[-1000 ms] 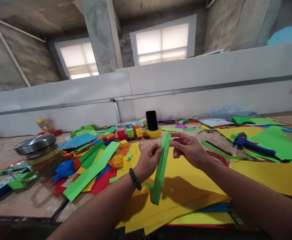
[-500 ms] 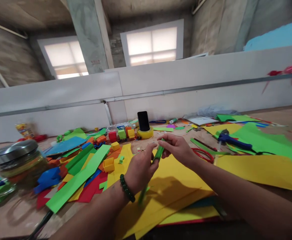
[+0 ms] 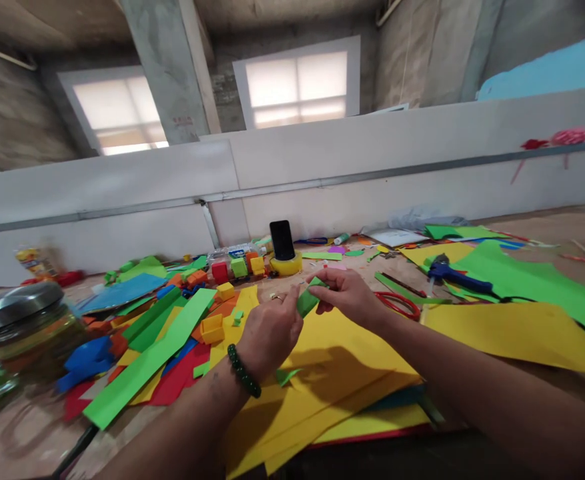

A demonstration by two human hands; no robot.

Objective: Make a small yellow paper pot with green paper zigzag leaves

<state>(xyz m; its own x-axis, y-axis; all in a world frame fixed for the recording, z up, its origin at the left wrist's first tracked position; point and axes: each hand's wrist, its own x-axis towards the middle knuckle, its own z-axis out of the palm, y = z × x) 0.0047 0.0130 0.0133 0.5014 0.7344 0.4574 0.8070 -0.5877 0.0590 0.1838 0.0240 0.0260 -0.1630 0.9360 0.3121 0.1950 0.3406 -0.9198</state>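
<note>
Between both hands is a small piece of green paper point(image 3: 308, 299), held above a stack of yellow sheets point(image 3: 352, 380). My left hand point(image 3: 271, 328), with a ring and a dark green bead bracelet point(image 3: 243, 372), is closed on the piece's left side. From the right, my right hand point(image 3: 348, 293) pinches its upper corner between thumb and fingers. Under the left wrist, a small green scrap point(image 3: 287, 377) lies on the yellow sheets. A small yellow paper box point(image 3: 213, 329) and another green scrap point(image 3: 238, 317) sit left of my left hand.
Coloured paper strips point(image 3: 152, 360) and a lidded glass jar point(image 3: 19, 327) crowd the left. At the back a phone point(image 3: 283, 240) stands on a yellow tape roll point(image 3: 286, 264), beside small paper cubes point(image 3: 239, 268). A blue-handled glue gun point(image 3: 459, 277) and red cord point(image 3: 397, 304) lie right.
The green piece has turned in my hands and shows a wider, flatter face. My left fingers now reach along its side. The whole view has shifted slightly.
</note>
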